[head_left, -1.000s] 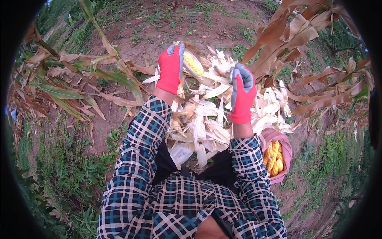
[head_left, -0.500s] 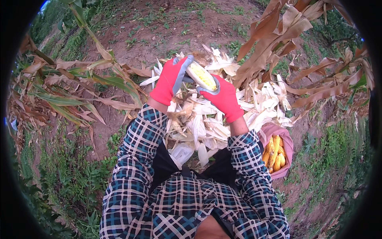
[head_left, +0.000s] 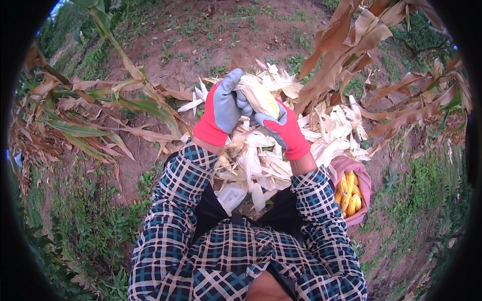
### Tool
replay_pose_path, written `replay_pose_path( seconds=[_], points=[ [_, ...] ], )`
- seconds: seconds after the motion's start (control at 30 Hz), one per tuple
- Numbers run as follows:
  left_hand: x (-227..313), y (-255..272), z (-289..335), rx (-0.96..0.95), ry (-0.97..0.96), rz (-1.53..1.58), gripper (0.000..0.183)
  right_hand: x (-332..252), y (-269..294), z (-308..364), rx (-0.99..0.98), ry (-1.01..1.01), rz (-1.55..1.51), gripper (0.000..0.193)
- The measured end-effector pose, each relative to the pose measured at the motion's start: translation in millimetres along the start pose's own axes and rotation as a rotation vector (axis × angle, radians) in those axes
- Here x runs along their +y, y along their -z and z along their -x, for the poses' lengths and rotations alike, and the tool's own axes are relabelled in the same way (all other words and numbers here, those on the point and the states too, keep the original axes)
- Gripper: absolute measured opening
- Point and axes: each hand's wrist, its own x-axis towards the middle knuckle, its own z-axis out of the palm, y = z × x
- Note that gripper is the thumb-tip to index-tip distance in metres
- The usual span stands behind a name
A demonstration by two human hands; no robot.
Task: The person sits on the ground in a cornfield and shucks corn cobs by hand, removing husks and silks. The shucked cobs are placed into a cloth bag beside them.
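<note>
Holding a corn cob [head_left: 261, 95] between them, both gloved hands are raised in front of the person, above a heap of pale husks [head_left: 261, 160]. The left hand [head_left: 221, 110], in a red glove with a grey palm, has its grip curled around the cob's left side, fingers pressed onto the husk still wrapping it. The right hand [head_left: 283, 128] clasps the cob from below and to the right, its grey fingertips pinching the lower end. A strip of yellow kernels shows along the cob's right edge; the rest is covered by whitish husk. The cob lies tilted, its tip pointing up and to the left. Plaid sleeves [head_left: 175, 200] run from the lower edge up to the gloves. To the person's right, just beside the husks, a pink sack [head_left: 364, 183] stands open on the ground with several bare yellow cobs [head_left: 349, 193] inside. Dry brown stalks [head_left: 351, 55] hang in from the upper right, and more dry leaves [head_left: 85, 125] lie at the left over reddish soil [head_left: 201, 45] with patches of grass [head_left: 85, 226].
</note>
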Motion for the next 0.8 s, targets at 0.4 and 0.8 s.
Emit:
replay_pose_path(
  seconds=[0.4,0.8],
  points=[
    [-8,-18,-10,0.093,0.025,0.405,0.047,-5,-44,-3,0.259,0.161,-0.121,0.030],
    [-18,-12,-7,0.144,-0.103,-0.485,0.024,-16,-17,-10,0.345,0.203,0.087,0.051]
  ],
)
